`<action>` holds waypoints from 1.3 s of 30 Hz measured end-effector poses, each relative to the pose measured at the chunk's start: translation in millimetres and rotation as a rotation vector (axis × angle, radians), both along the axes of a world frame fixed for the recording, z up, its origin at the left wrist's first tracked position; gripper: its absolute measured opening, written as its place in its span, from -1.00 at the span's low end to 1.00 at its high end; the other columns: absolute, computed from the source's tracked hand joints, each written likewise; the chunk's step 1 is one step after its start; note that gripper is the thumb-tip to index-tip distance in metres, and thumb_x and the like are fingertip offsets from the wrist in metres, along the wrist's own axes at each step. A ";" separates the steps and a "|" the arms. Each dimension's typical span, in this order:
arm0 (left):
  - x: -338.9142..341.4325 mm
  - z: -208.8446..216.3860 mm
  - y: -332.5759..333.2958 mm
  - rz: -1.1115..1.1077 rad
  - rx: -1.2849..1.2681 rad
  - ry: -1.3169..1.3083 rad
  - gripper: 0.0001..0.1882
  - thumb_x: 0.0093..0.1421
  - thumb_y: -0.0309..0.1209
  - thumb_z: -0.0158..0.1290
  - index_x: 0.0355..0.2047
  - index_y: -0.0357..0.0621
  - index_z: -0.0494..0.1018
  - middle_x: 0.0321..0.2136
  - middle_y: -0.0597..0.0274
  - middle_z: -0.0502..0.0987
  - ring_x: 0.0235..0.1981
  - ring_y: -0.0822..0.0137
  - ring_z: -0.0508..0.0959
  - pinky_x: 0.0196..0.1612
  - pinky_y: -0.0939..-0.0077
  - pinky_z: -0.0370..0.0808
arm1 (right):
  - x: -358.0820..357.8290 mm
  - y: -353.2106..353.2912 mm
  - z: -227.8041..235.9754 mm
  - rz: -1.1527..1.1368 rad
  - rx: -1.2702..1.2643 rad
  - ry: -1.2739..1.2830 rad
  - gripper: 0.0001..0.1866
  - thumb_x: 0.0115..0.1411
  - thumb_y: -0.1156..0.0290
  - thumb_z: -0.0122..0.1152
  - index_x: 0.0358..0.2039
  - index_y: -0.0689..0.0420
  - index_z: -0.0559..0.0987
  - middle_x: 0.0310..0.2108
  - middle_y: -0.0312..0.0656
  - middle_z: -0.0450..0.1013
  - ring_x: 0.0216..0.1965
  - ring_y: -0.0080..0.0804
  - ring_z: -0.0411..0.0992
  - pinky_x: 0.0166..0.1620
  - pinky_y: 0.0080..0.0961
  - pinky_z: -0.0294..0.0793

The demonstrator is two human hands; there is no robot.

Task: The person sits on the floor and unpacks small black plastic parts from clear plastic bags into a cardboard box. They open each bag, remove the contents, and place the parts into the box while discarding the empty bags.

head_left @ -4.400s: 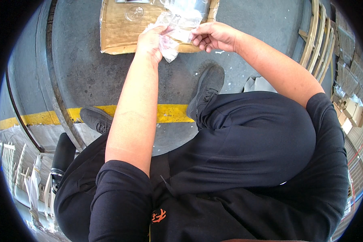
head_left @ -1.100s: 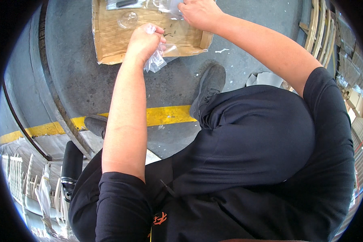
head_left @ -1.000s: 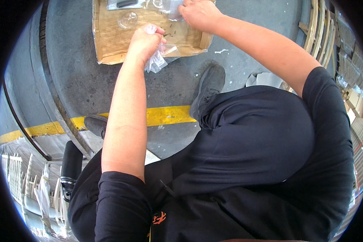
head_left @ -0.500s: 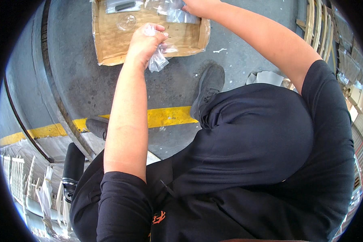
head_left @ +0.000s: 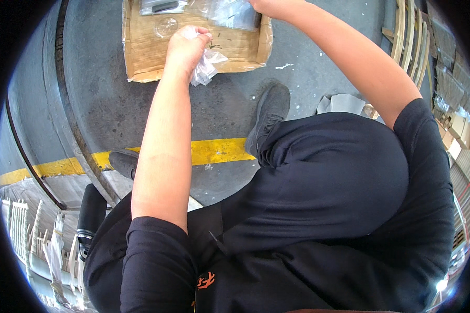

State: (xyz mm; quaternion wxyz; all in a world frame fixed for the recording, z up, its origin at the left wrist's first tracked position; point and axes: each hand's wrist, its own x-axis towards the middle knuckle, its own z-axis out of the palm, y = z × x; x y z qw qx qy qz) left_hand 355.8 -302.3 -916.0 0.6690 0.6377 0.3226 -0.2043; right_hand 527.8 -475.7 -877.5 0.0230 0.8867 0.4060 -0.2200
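My left hand (head_left: 185, 51) is closed around a crumpled clear plastic bag (head_left: 206, 70), whose loose folds hang out below the fingers. It is over the near part of a shallow cardboard tray (head_left: 141, 68). At the picture's top edge, my right hand (head_left: 271, 7) pinches a flat clear plastic bag (head_left: 234, 14) above the tray's right side; part of this hand is cut off by the edge. Beside my left hand lies a round clear plastic piece (head_left: 166, 27). Farther back in the tray is a bagged dark strip (head_left: 164, 7).
Several small dark bits (head_left: 214, 46) lie on the tray's bottom. The tray rests on a grey floor with a yellow stripe (head_left: 219, 150). My shoe (head_left: 270, 112) is close to the tray's near side. Wooden slats (head_left: 408, 44) stand at the right, and a metal rail (head_left: 70, 109) runs along the left.
My right hand has moved slightly right and up, and the flat bag beneath it is more spread out. My left hand has risen slightly, still holding the crumpled bag.
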 end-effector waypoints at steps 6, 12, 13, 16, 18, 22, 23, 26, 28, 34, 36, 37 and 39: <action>19.5 13.2 -15.5 -0.038 0.214 -0.268 -0.38 0.07 -0.19 0.39 0.11 -0.17 0.53 -0.05 0.06 0.62 -0.03 0.22 0.58 0.02 0.35 0.51 | 21.6 -21.5 20.8 -0.142 0.220 0.484 -0.77 0.04 0.32 0.24 -0.34 0.14 0.72 -0.40 -0.08 0.63 -0.30 -0.19 0.57 -0.14 -0.25 0.53; 31.2 24.1 -14.3 -0.025 -0.001 -0.219 -0.38 0.06 -0.17 0.41 0.09 -0.17 0.56 -0.10 0.08 0.64 -0.14 0.26 0.59 -0.06 0.38 0.52 | 28.3 -32.8 32.4 -0.385 0.288 0.959 -0.78 0.13 0.31 0.22 -0.34 0.16 0.71 -0.41 -0.23 0.61 -0.31 -0.46 0.53 -0.18 -0.42 0.53; 32.1 26.0 -13.3 -0.045 -0.109 -0.208 -0.51 0.07 -0.20 0.40 -0.02 -0.15 0.62 -0.18 0.15 0.66 -0.32 0.37 0.56 -0.20 0.46 0.51 | 28.0 -36.4 32.2 -0.437 0.319 1.012 -0.79 0.15 0.31 0.21 -0.34 0.15 0.70 -0.40 -0.21 0.62 -0.31 -0.44 0.54 -0.18 -0.42 0.54; 30.5 29.6 -10.2 0.013 -0.210 -0.195 -0.64 0.10 -0.23 0.38 -0.14 -0.13 0.66 -0.26 0.25 0.66 -0.45 0.48 0.47 -0.32 0.55 0.45 | 23.0 -39.1 33.0 -0.598 0.418 1.210 -0.79 0.21 0.29 0.16 -0.28 0.12 0.66 -0.36 -0.16 0.62 -0.31 -0.37 0.58 -0.18 -0.36 0.59; 27.9 30.7 -10.5 0.073 -0.276 -0.170 -0.70 0.16 -0.26 0.33 -0.16 -0.13 0.63 -0.28 0.33 0.65 -0.45 0.52 0.45 -0.33 0.60 0.44 | 17.8 -35.0 32.3 -0.678 0.459 1.318 -0.78 0.24 0.28 0.14 -0.21 0.11 0.63 -0.33 -0.13 0.62 -0.31 -0.31 0.60 -0.17 -0.29 0.61; 32.1 35.2 -19.1 0.079 -0.339 -0.194 -0.72 0.23 -0.27 0.26 -0.13 -0.16 0.58 -0.22 0.32 0.65 -0.39 0.55 0.44 -0.30 0.65 0.44 | 12.4 -42.2 28.7 -0.764 0.453 1.409 -0.72 0.29 0.23 0.13 -0.11 0.13 0.57 -0.25 -0.08 0.62 -0.30 -0.24 0.62 -0.18 -0.20 0.64; 33.0 36.1 -20.9 0.070 -0.335 -0.194 -0.72 0.24 -0.28 0.25 -0.14 -0.16 0.57 -0.20 0.30 0.66 -0.39 0.55 0.44 -0.29 0.65 0.45 | 10.8 -43.7 29.3 -0.775 0.443 1.429 -0.70 0.31 0.20 0.14 -0.09 0.13 0.56 -0.24 -0.07 0.62 -0.30 -0.24 0.62 -0.18 -0.19 0.64; 27.3 32.6 -15.6 0.150 -0.351 -0.181 -0.80 0.20 -0.34 0.28 -0.24 -0.16 0.60 -0.26 0.28 0.69 -0.48 0.52 0.47 -0.34 0.59 0.47 | -5.2 -30.9 35.1 -0.727 0.464 1.462 -0.63 0.35 0.10 0.16 -0.05 0.15 0.54 -0.21 -0.04 0.61 -0.31 -0.26 0.61 -0.20 -0.25 0.65; 29.1 32.9 -19.6 0.135 -0.346 -0.186 -0.81 0.20 -0.35 0.27 -0.23 -0.17 0.60 -0.24 0.26 0.69 -0.47 0.53 0.47 -0.35 0.60 0.47 | -8.5 -36.3 34.1 -0.713 0.486 1.464 -0.59 0.35 0.08 0.17 0.00 0.15 0.53 -0.21 -0.04 0.61 -0.31 -0.28 0.62 -0.22 -0.29 0.65; 29.6 29.4 -22.9 0.220 -0.402 -0.187 -0.81 0.23 -0.37 0.24 -0.18 -0.17 0.58 -0.22 0.18 0.70 -0.44 0.51 0.49 -0.34 0.56 0.49 | -8.5 -40.7 30.3 -0.823 0.508 1.616 -0.62 0.33 0.15 0.22 0.00 0.17 0.56 -0.25 -0.09 0.63 -0.32 -0.36 0.61 -0.24 -0.37 0.64; 28.4 27.5 -22.4 0.271 -0.428 -0.181 -0.80 0.24 -0.38 0.23 -0.16 -0.18 0.57 -0.21 0.14 0.69 -0.43 0.48 0.50 -0.33 0.54 0.51 | -8.3 -41.5 28.7 -0.875 0.511 1.649 -0.66 0.32 0.17 0.24 -0.06 0.17 0.59 -0.28 -0.12 0.63 -0.34 -0.39 0.61 -0.26 -0.40 0.63; 27.0 26.1 -22.2 0.296 -0.441 -0.175 -0.80 0.25 -0.39 0.22 -0.16 -0.18 0.56 -0.20 0.12 0.69 -0.42 0.45 0.51 -0.33 0.52 0.52 | -9.8 -41.9 26.9 -0.890 0.515 1.650 -0.68 0.32 0.19 0.24 -0.08 0.17 0.61 -0.29 -0.14 0.64 -0.36 -0.41 0.60 -0.27 -0.42 0.62; 20.8 22.2 -23.2 0.367 -0.489 -0.144 -0.78 0.24 -0.40 0.21 -0.13 -0.20 0.55 -0.19 0.08 0.67 -0.42 0.41 0.53 -0.34 0.48 0.54 | -15.1 -40.8 23.4 -0.905 0.514 1.620 -0.71 0.31 0.21 0.25 -0.14 0.17 0.63 -0.33 -0.16 0.64 -0.39 -0.43 0.60 -0.29 -0.44 0.61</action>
